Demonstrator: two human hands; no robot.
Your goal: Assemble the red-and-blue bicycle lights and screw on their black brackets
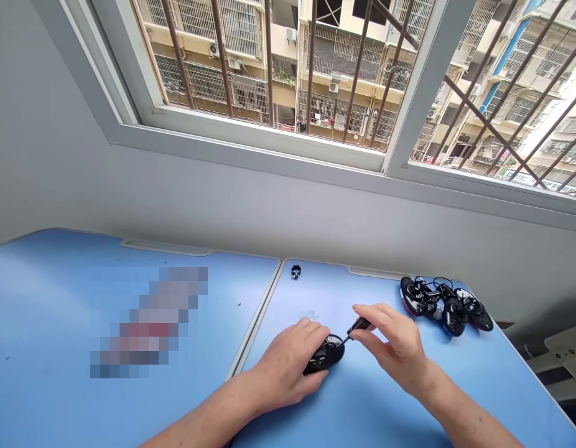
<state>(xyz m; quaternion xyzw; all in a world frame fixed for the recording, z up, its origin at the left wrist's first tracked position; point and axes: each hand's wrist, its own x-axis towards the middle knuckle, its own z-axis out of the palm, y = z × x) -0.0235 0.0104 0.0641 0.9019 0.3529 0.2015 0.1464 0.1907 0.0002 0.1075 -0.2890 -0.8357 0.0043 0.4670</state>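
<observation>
L hand (292, 358) cupped, R hand (396, 341) pinched

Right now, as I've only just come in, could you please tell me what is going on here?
A person is working on a dark oval device at a blue table. The left hand steadies it against the tabletop, while the right hand pinches a small black-handled tool between its fingers, with the thin tip at the device's edge. Further back lie a small black ring-shaped part and, to the right, a cluster of black pieces with cables.
</observation>
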